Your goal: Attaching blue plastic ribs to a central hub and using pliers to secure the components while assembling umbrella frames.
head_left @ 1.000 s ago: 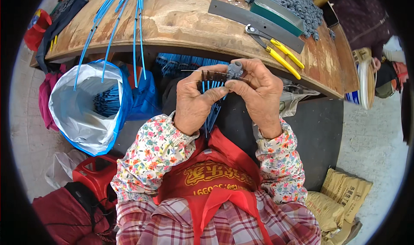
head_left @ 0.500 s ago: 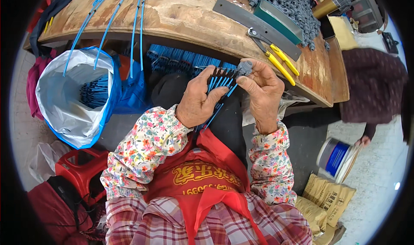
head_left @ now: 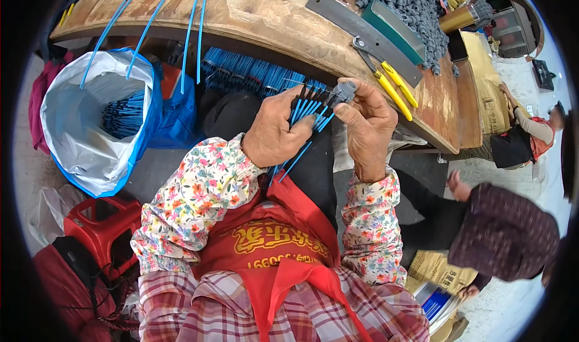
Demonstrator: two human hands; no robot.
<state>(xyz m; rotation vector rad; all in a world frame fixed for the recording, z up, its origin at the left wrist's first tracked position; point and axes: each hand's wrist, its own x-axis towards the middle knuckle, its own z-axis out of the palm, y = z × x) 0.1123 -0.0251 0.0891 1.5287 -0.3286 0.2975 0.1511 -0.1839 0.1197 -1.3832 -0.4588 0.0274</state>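
The left hand [head_left: 278, 131] is grasping a bunch of blue rods [head_left: 308, 109] with black ends, its thumb lying across them and its fingers curling behind. The right hand [head_left: 369, 125] is gripping a gray fitting [head_left: 344, 93] between thumb and fingers, partly covering it. The fitting is sitting between the two hands, just beside the black ends of the rods; whether it is touching them I cannot tell. A thin wire [head_left: 294, 81] is running near those ends. The lower ends of the rods are slanting down over the person's lap, above a red apron [head_left: 265, 239].

Just beyond the hands, the front edge of a wooden counter [head_left: 259, 16] is curving across. On it, pliers [head_left: 392, 95] with yellow handles are lying near the right hand, and behind them a flat dark bar [head_left: 362, 36], a green tray [head_left: 386, 31] and a heap of gray fittings [head_left: 416, 22] are resting. More blue strips [head_left: 196, 34] are hanging over the edge at the left, near an open blue bag [head_left: 63, 149] with a white lining that is holding further rods. Blue bundles [head_left: 241, 71] are filling the space under the counter. To the right, a co-worker [head_left: 506, 233] in a dark patterned top is bending, well apart from the hands.
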